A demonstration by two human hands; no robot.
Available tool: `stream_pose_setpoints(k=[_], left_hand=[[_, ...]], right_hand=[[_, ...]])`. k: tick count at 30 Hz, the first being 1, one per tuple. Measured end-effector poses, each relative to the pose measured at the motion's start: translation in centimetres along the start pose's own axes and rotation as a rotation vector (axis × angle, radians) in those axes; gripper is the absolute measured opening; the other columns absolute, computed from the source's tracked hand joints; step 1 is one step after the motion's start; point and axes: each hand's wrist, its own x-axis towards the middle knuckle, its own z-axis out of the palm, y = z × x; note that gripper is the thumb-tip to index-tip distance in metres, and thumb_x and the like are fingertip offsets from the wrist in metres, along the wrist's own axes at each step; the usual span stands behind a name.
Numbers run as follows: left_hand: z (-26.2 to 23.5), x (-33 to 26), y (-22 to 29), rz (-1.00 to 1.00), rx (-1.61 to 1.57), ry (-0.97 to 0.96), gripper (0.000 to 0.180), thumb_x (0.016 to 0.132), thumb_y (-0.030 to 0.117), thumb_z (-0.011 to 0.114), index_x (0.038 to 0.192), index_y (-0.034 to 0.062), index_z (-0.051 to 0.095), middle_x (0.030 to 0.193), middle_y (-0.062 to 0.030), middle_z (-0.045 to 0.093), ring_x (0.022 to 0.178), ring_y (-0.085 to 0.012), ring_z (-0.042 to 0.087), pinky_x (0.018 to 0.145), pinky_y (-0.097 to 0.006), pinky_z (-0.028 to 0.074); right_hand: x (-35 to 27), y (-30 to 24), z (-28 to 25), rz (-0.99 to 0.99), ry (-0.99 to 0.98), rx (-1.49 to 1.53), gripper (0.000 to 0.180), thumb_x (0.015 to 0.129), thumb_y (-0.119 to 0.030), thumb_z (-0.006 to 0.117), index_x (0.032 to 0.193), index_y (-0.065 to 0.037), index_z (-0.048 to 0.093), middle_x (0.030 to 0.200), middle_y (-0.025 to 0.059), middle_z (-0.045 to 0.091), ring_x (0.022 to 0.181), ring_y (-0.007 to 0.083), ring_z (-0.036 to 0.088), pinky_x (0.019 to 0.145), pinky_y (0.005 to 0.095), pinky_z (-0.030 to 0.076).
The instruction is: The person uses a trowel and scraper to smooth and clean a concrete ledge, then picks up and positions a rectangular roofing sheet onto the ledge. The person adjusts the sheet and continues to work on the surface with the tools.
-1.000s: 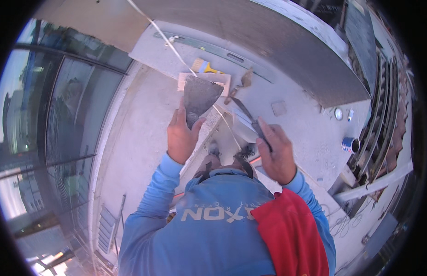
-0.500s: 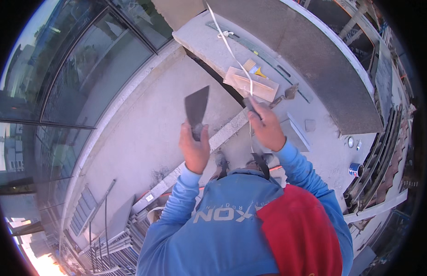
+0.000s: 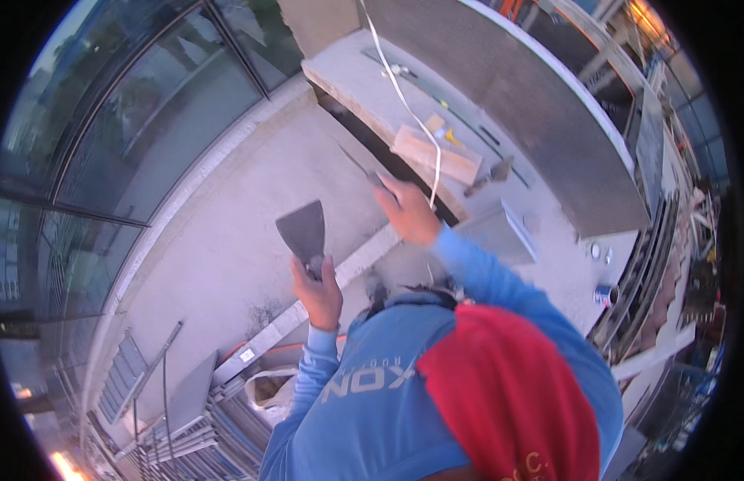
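My left hand (image 3: 320, 293) grips the handle of a wide, dark-bladed filling knife (image 3: 304, 228), blade pointing up against a grey plastered surface (image 3: 220, 248). My right hand (image 3: 408, 210) is raised higher and to the right, closed on a thin narrow blade (image 3: 357, 167) whose tip reaches the dark gap under a concrete ledge (image 3: 348, 72). Both sleeves are light blue. A red cloth (image 3: 508, 393) lies over my right shoulder.
A white cord (image 3: 404, 104) hangs across the ledge past a wooden block (image 3: 436, 154) and a small trowel (image 3: 491, 175). A grey tray (image 3: 500, 232) sits by my right forearm. Glass panes (image 3: 147, 104) stand at left, with metal frames (image 3: 163, 417) and a white bag (image 3: 268, 389) below.
My hands have drawn apart: the right one has reached up toward the ledge with the thin blade, while the left holds the wide knife lower. The view has swung toward the glass.
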Motion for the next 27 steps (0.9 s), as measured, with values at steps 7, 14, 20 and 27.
stream_pose_setpoints(k=[7,14,20,27], left_hand=[[3.4,-1.3,2.9,-0.073,-0.288,-0.137,0.040,0.096,0.007,0.061,0.132,-0.0038,0.047,0.098,-0.0090,0.061,0.077,-0.0120,0.060,0.064,-0.026,0.048],[14.9,-2.7,9.2,-0.288,-0.610,-0.617,0.036,0.108,0.026,0.041,0.133,0.0009,0.047,0.110,-0.0087,0.062,0.092,-0.0153,0.061,0.078,-0.032,0.051],[26.0,-9.3,12.5,0.038,-0.378,-1.248,0.069,0.109,0.047,0.026,0.156,-0.0031,0.019,0.154,-0.0226,0.035,0.139,-0.0314,0.040,0.114,-0.040,0.033],[33.3,-13.5,14.1,-0.053,-0.059,-1.453,0.065,0.106,0.043,0.042,0.153,-0.0021,0.033,0.147,-0.0222,0.047,0.121,-0.0303,0.060,0.106,-0.045,0.042]], right_hand=[[-5.2,4.5,-4.9,-0.166,0.147,-0.038,0.048,0.094,-0.020,0.065,0.131,0.009,0.055,0.108,0.0268,0.068,0.095,0.0380,0.067,0.086,0.0405,0.052],[-9.4,9.4,-12.2,0.246,0.250,0.057,0.055,0.084,-0.030,0.079,0.121,0.006,0.061,0.095,0.0162,0.068,0.084,0.0208,0.063,0.079,0.0352,0.051],[-15.8,14.4,-17.8,0.455,0.532,0.508,0.050,0.078,-0.035,0.083,0.102,0.005,0.064,0.082,0.0116,0.064,0.078,0.0171,0.059,0.075,0.0345,0.051],[-31.1,28.8,-30.8,0.876,0.855,0.074,0.051,0.071,-0.031,0.086,0.103,0.003,0.067,0.090,0.0201,0.071,0.080,0.0259,0.068,0.077,0.0399,0.054]])
